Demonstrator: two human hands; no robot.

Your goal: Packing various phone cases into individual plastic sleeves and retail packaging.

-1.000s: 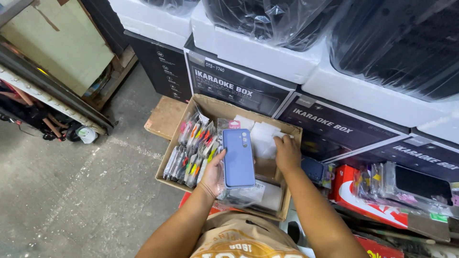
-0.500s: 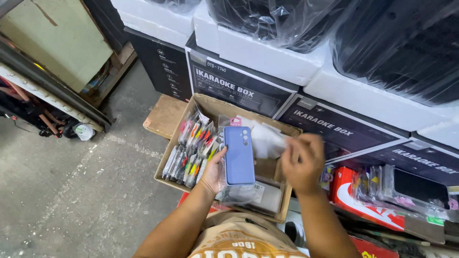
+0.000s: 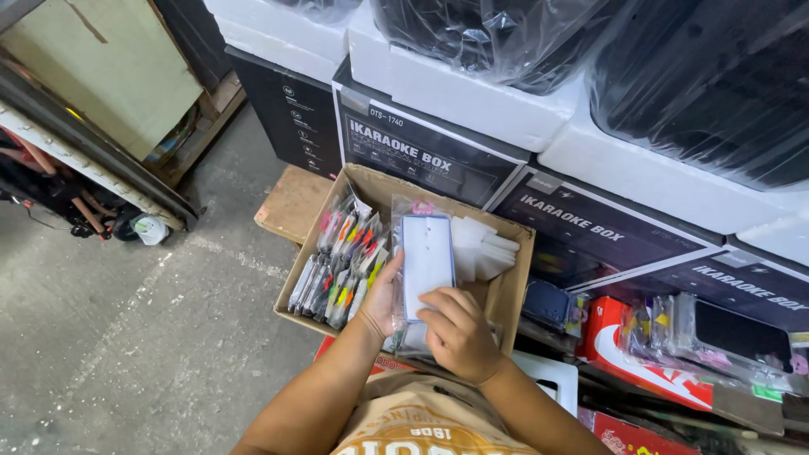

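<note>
A flat phone case (image 3: pixel 426 263), pale on the face now turned up and edged in blue, is held upright over an open cardboard box (image 3: pixel 514 286) that stands on the concrete floor (image 3: pixel 126 337). The left hand (image 3: pixel 383 297) is wrapped along the case's left edge, its fingers closed on it from behind. The right hand (image 3: pixel 455 330) is laid against the lower right corner, its fingers (image 3: pixel 438 305) curled onto the face; whether they pinch the edge or only press on it cannot be told.

Inside the box, a row of packaged cases with coloured cards (image 3: pixel 341 270) is stood on edge at the left, and folded white sheets (image 3: pixel 480 248) are lying at the right, just behind the held case. Clear plastic bags (image 3: pixel 413 337) are seen beneath the hands. Black printed cartons (image 3: pixel 421 152) are stacked behind the box, with white foam blocks (image 3: pixel 472 84) above them.

For clean handling, the case is best supported by both long edges rather than by the face, so that the pale side is not smudged. It should be kept over the box, so that anything slipping falls among the packets and not onto the floor.
</note>
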